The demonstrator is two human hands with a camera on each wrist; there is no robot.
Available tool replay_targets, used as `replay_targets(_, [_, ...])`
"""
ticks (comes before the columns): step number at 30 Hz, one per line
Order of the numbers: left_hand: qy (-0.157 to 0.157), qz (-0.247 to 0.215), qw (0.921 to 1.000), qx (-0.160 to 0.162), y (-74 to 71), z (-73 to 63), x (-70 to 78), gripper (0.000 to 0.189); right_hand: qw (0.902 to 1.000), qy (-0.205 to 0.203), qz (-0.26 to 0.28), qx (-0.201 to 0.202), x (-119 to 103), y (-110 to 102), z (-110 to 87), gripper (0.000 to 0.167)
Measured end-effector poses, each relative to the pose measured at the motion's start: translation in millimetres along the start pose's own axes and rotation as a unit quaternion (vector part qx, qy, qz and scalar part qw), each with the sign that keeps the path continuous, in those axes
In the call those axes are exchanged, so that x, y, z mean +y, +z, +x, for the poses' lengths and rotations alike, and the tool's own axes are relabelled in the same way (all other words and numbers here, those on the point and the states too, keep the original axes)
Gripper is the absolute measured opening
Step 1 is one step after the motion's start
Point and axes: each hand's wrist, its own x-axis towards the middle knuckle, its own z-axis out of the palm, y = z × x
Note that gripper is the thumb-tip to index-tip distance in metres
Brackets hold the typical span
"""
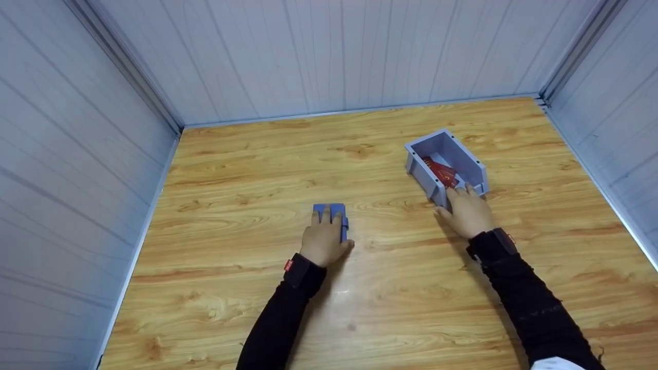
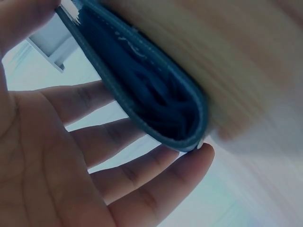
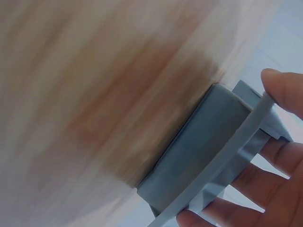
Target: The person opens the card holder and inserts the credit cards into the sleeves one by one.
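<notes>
Black-sleeved left arm [image 1: 277, 318] is coming in nearest. Left hand [image 1: 323, 240] is lying over a blue, rectangular, stitched wallet [image 1: 340, 208] on the wood-grain desk [image 1: 231, 231]; its grip is spreading loose, fingers near straight on top, thumb standing out past the side, probably to steady the wallet rather than clench it. Farther right, right hand [image 1: 467, 213] is holding the low front lip of a grey, open-topped plastic bin [image 1: 422, 177]; its grip is closing to just the lip's thickness, thumb outside, fingers inside. That edge is likely offering the easiest hold, since it's facing the person. Red printed cards [image 1: 439, 172] are lying inside. White panelled wall [image 1: 334, 56] is standing behind.
</notes>
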Motion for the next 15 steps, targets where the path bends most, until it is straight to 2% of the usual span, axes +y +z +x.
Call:
replay_targets(10, [0.011, 0.019, 0.9997, 0.01, 3.7, -1.9, 14.3, 0.077, 0.9999, -0.009, -0.005, 0.008, -7, 2, -4.9, 0.056])
replay_targets(15, [0.015, 0.027, 0.9995, -0.001, 4.6, -4.0, 20.8, 0.077, 0.9999, -0.011, -0.007, 0.007, -8, 2, -7.5, 0.055])
